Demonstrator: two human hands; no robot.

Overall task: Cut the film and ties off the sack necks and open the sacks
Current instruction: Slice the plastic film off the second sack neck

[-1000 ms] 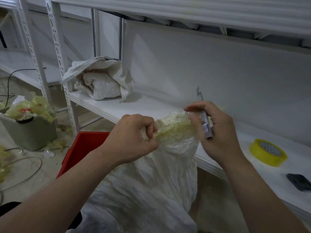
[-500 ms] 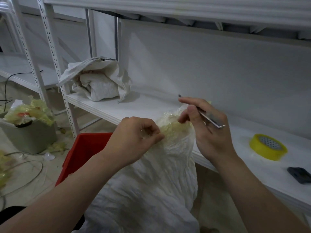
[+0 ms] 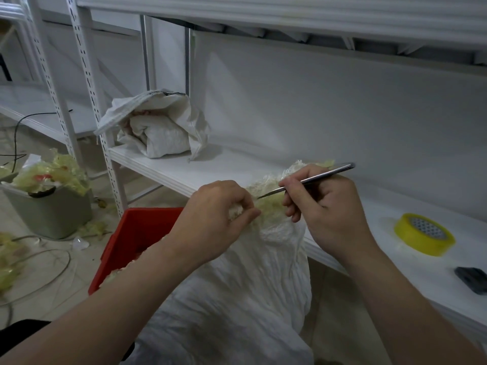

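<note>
Two hands work the wrapped neck of a white sack, blade tip at the film.

The left hand (image 3: pixel 218 214) pinches the yellowish film (image 3: pixel 268 205) with curled fingers. The right hand (image 3: pixel 326 206) grips a slim metal knife (image 3: pixel 311 180) like a pen, its tip pointing left into the film between the hands. The sack (image 3: pixel 250 285) stands against the front edge of the white shelf (image 3: pixel 210 169), its neck bunched. An opened sack (image 3: pixel 158 127) lies further back on the shelf, a yellow tape roll (image 3: pixel 424 234) to the right. A red crate (image 3: pixel 137 233) and a bin (image 3: pixel 52 214) heaped with scraps stand to the left.
</note>
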